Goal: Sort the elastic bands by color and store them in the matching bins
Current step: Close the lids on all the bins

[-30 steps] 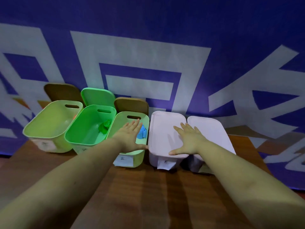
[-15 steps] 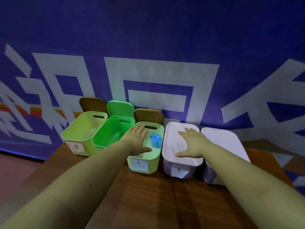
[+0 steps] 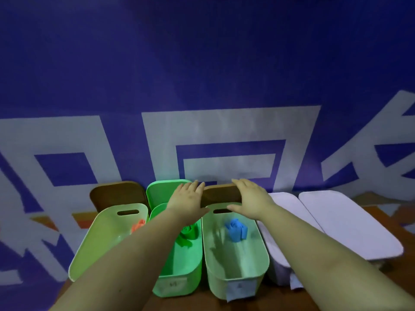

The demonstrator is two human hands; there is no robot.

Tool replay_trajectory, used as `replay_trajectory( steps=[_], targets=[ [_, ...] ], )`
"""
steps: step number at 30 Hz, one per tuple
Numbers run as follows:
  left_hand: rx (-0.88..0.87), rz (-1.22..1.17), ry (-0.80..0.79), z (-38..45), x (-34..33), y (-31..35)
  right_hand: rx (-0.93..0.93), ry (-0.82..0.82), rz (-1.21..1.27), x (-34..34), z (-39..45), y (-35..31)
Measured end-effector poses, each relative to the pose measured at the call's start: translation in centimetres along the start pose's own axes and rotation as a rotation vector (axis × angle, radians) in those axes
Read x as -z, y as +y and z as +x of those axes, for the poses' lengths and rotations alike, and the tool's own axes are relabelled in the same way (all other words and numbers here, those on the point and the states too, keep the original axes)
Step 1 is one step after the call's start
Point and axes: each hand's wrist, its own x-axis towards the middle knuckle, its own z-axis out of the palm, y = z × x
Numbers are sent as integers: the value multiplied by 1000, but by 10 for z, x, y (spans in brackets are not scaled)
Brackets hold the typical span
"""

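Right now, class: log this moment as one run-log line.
left hand: open, at brown lid | right hand: open, on brown lid | blue band: in pale green bin

A deep blue backdrop (image 3: 202, 52) fills nearly the whole view from nine o'clock through twelve to three. Large pale grey-white block shapes (image 3: 224, 131) are printed across its lower half, with a small orange streak (image 3: 56, 221) at about eight o'clock. A brown wooden counter (image 3: 399, 212) shows at four o'clock and along six o'clock. The light is dim and bluish.
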Motion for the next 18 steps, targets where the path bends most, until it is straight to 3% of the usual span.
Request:
replay_trajectory(
  steps=[11,15,18],
  targets=[
    [15,-79,114,37,-38,12,86,44,-121,-20,43,15],
    [80,-182,194,49,-46,16,94,100,22,-27,55,27],
    [184,-398,263,58,-50,17,-12,153,270,-33,64,34]
  ],
)
